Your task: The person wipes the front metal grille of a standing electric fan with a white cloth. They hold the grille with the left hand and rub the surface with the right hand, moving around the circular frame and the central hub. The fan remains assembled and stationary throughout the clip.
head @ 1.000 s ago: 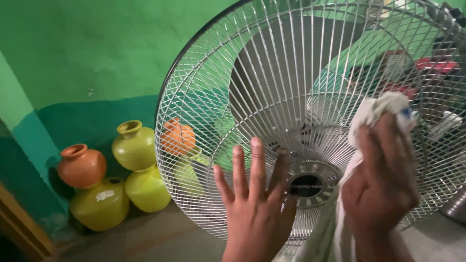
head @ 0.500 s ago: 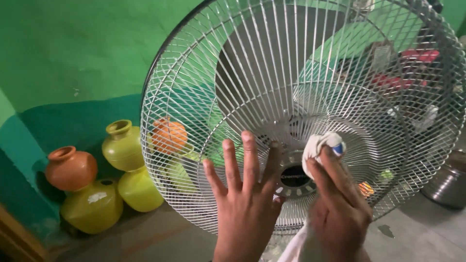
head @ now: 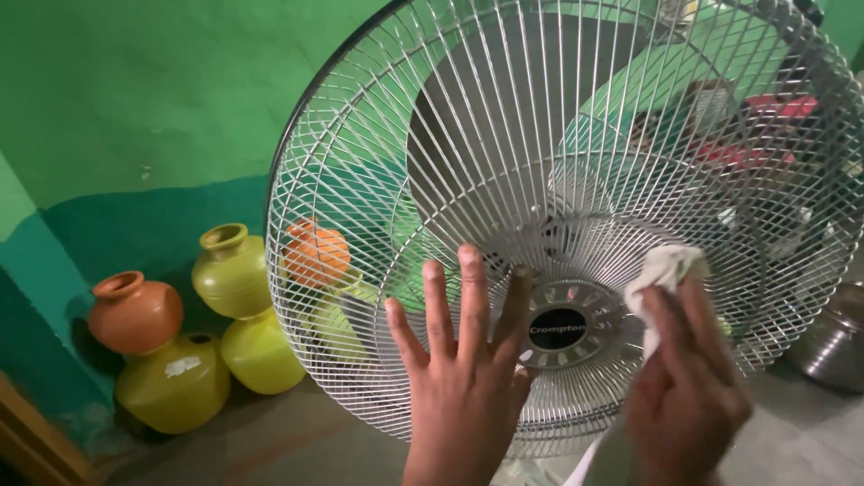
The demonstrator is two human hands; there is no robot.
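Note:
A large fan with a silver wire grille [head: 576, 153] fills most of the view, with a round black hub badge [head: 557, 329] at its centre. My left hand [head: 463, 360] lies flat against the grille just left of the hub, fingers spread. My right hand [head: 688, 387] holds a bunched white cloth [head: 661, 270] and presses it on the grille to the right of the hub. The cloth's tail hangs down below that hand.
Several round pots stand on the floor by the green wall at the left: an orange one [head: 135, 310], two yellow-green ones [head: 232, 270] and a yellow one [head: 171, 382]. A steel vessel [head: 832, 342] sits at the right edge. Grey floor [head: 297, 441] lies below.
My right hand with the cloth went from the upper right of the grille down to the hub, then slid to the hub's right. My left hand stayed flat on the grille.

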